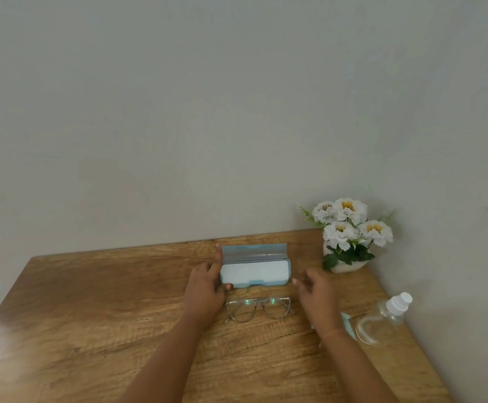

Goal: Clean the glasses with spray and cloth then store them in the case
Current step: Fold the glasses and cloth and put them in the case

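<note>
The left hand [206, 286] gripped the left end of the light-blue rectangular glasses case [254, 271], with the thumb on its front edge and one finger raised along the open lid. The right hand [315, 292] hovered just beside the right end of the case with relaxed, spread fingers and held nothing. It was a little blurred, and I could not tell whether it touched the case. The case stood open and showed a pale inside. The clear-framed glasses [258, 309] lay on the surface just in front of the case, between the two wrists and apart from both hands.

In my judgement the step in hand was to set the open case ready. To do it well, the left hand should hold the case steady so that the lid does not fall shut, while the right hand takes the glasses by the frame and not by the lenses. Whether the lenses were already clean could not be read from this view. The clear plastic spray bottle [382, 318] with a white cap lay on its side at the right. A pale blue cloth [347, 319] was half hidden behind the right wrist.

The brown wooden surface [91, 315] showed a strong grain and stood against a plain grey wall [207, 112]. In its far right corner stood a white pot of white flowers [347, 237], to the right of the case and not touching it.
</note>
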